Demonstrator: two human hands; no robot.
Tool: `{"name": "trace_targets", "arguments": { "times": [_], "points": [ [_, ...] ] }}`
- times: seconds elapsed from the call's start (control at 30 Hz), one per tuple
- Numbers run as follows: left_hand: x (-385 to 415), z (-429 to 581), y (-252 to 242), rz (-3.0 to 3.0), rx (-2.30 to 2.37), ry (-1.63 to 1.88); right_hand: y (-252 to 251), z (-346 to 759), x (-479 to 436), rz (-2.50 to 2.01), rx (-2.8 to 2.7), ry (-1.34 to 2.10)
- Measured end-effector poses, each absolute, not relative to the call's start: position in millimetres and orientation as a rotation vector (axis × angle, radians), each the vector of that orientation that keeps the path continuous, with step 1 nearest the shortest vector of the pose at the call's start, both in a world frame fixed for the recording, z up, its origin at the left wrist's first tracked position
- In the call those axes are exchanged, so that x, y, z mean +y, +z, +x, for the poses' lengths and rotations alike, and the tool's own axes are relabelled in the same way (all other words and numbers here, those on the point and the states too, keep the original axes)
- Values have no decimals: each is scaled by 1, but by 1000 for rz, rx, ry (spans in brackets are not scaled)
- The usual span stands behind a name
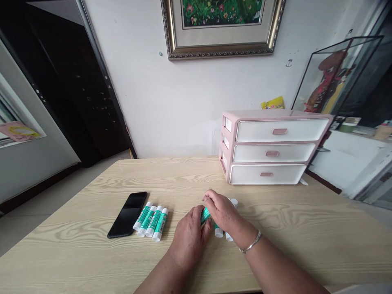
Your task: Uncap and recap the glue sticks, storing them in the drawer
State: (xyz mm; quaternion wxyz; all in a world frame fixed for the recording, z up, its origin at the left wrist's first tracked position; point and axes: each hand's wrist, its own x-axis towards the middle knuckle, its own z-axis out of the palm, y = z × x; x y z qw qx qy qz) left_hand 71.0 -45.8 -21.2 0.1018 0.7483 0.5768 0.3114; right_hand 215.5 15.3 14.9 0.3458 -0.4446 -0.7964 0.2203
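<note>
My left hand is closed around a green-and-white glue stick above the table. My right hand bends over the upper end of the same stick, its fingers pinched there and hiding the tip. Partly covered by my right hand and wrist, two more glue sticks lie on the table just to the right. Several other glue sticks lie side by side in a slanted row to the left of my hands.
A black phone lies left of the row, close to it. On the back right of the wooden table stands a pink-and-white drawer unit, with a yellow packet on top. A white wall rises behind the table.
</note>
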Motion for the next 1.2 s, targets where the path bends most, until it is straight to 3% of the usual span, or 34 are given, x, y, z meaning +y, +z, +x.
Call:
{"name": "trace_targets", "arguments": {
  "times": [0.3,0.43,0.6,0.77,1.2],
  "points": [
    [-68,69,3,1925,1395,893,-1,224,26,-1017,-1916,762],
    [-89,59,-4,1872,1316,857,15,264,53,-1154,-1520,607],
    [-92,44,-10,1869,1774,877,25,280,68,-1543,-1599,349],
    [-77,31,-6,2002,2291,576,16,292,78,-1986,-1720,290],
    [-72,25,-19,2321,2491,342,-4,288,88,-1944,-1893,406]
  ]
}}
